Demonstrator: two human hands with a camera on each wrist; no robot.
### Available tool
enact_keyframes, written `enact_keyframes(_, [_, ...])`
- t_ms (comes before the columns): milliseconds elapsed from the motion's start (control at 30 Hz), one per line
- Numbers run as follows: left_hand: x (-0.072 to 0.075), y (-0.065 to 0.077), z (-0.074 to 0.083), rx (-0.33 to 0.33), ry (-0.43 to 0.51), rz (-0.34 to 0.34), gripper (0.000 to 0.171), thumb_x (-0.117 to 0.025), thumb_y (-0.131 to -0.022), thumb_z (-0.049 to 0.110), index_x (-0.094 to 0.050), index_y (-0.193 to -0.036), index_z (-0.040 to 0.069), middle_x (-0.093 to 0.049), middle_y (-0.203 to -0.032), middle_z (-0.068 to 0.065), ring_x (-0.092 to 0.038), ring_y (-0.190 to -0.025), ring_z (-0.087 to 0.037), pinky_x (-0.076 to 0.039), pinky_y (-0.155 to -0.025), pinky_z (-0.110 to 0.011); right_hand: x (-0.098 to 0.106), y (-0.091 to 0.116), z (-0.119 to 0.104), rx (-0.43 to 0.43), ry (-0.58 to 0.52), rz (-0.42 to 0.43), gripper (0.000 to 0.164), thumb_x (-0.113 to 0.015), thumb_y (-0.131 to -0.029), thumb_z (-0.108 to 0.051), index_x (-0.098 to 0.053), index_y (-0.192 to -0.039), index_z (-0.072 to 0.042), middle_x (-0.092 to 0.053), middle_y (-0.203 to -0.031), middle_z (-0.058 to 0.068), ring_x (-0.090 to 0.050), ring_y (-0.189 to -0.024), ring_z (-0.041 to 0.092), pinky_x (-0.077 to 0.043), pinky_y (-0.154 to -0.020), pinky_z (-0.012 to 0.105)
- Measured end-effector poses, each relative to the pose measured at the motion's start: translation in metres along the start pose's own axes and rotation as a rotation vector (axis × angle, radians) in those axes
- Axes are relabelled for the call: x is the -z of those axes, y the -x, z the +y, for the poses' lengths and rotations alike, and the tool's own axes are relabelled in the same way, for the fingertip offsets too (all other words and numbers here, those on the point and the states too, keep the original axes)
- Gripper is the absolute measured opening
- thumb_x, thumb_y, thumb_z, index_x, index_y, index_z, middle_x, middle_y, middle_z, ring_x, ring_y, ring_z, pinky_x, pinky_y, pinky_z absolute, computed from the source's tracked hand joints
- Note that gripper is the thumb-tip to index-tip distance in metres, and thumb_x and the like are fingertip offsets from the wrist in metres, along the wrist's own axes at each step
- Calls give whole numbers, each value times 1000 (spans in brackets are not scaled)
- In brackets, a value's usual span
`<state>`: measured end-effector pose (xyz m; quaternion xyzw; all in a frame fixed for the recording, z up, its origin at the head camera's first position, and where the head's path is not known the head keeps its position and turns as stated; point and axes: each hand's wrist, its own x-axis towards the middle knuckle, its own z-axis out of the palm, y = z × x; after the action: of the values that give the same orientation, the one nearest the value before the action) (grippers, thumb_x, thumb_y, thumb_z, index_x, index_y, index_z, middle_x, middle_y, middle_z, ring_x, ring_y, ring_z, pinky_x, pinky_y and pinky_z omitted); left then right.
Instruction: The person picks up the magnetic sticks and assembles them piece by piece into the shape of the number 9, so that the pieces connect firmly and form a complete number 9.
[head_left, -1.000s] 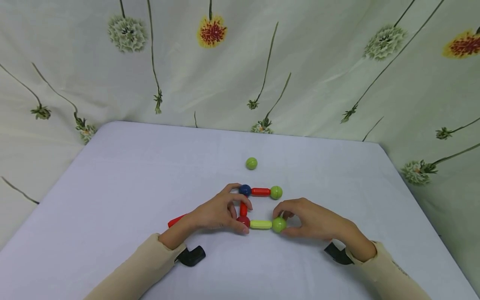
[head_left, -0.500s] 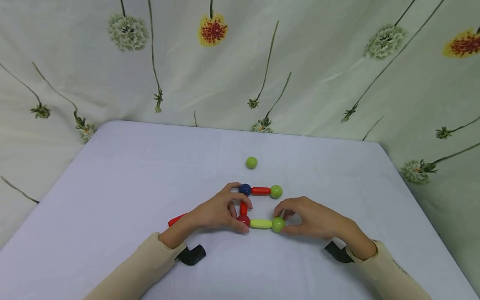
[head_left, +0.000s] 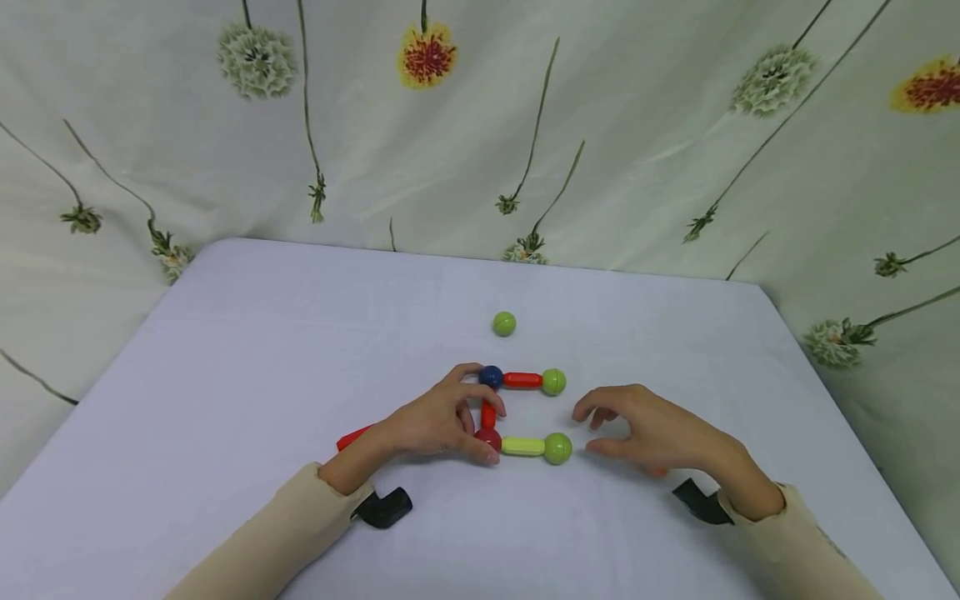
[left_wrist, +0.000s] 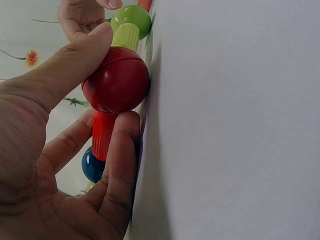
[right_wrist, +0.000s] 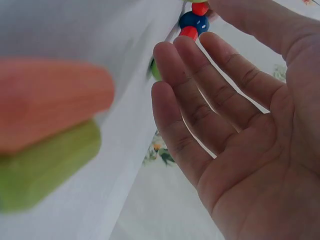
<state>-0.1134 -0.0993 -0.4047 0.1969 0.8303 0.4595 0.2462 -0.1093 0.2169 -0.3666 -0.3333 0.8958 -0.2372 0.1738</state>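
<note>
My left hand [head_left: 435, 417] grips the near left corner of a C-shaped ball-and-stick piece lying on the table. In the left wrist view its thumb presses the red ball [left_wrist: 117, 80], and its fingers curl round the red stick [left_wrist: 103, 135]. Behind those fingers sits a blue ball [head_left: 491, 377], joined by another red stick [head_left: 522, 380] to a green ball [head_left: 553, 382]. A yellow-green stick [head_left: 522, 447] links the red ball to the near green ball [head_left: 557, 448]. Just right of that ball my right hand [head_left: 652, 429] holds nothing, its fingers loosely bent and apart from it.
A loose green ball [head_left: 504, 323] lies farther back on the white-covered table [head_left: 337, 317]. Another red stick [head_left: 352, 437] shows partly behind the left wrist. By the right wrist lie an orange stick [right_wrist: 55, 102] and a green stick [right_wrist: 55, 167]. A flowered cloth [head_left: 637, 167] hangs behind.
My right hand has let go of the near green ball and moved off to the right. The left hand keeps its hold, and the joined piece stays in place.
</note>
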Motion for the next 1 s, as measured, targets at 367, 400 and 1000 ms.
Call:
enact_keyframes(367, [1, 0, 0, -1, 8, -4, 45, -90, -74, 25, -68, -114, 22, -24, -156, -9, -65, -76, -14, -52, -73, -29, 11, 28, 24, 25, -7, 109, 31, -77, -89, -22, -66, -117, -14, -69, -116, -3, -66, -99, 17, -54, -87, 35])
enact_keyframes(400, [1, 0, 0, -1, 8, -4, 45, -90, -74, 25, -68, -114, 22, -24, -156, -9, -65, -76, -14, -52, -73, -29, 12, 31, 26, 23, -4, 117, 31, -77, -89, -23, -66, -117, -15, -69, -115, -4, -66, -99, 17, -54, -88, 35])
enact_keyframes(1000, [0, -1, -2, -4, -14, 2, 45, -90, -74, 26, -68, -113, 25, -25, -155, -9, -64, -77, -13, -51, -73, -28, 15, 62, 80, 32, -263, -46, 43, -76, -90, -21, -61, -130, -16, -62, -119, -1, -57, -100, 15, -54, -86, 26])
